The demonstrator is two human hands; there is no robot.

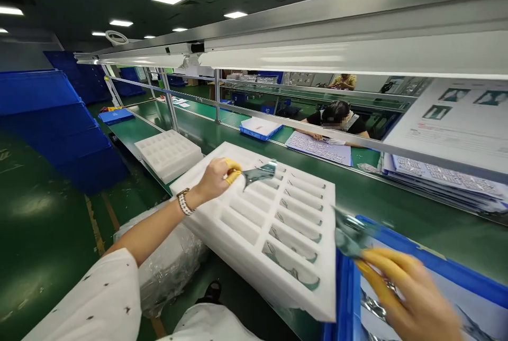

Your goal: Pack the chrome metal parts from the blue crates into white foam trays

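Note:
A white foam tray (257, 230) with slots lies tilted across the view; its right-hand slots hold thin, shiny pieces. Over its far left part, my left hand (218, 176), with yellow finger covers, pinches a dark glassy piece (260, 173). At the right, my right hand (413, 288), blurred, also with yellow covers, grips another clear, dark glassy piece (351, 232) beside the tray's right edge. Beneath my right hand is a blue bin (420, 251) with several shiny pieces on a pale liner.
Another foam tray (169, 153) sits on the green bench (214, 140) at left. A person (335, 116) leans over a sheet of small parts (319, 148) across the bench. Stacked sheets (444, 177) lie at right under a metal rail. A plastic-wrapped bundle (166, 261) is at lower left.

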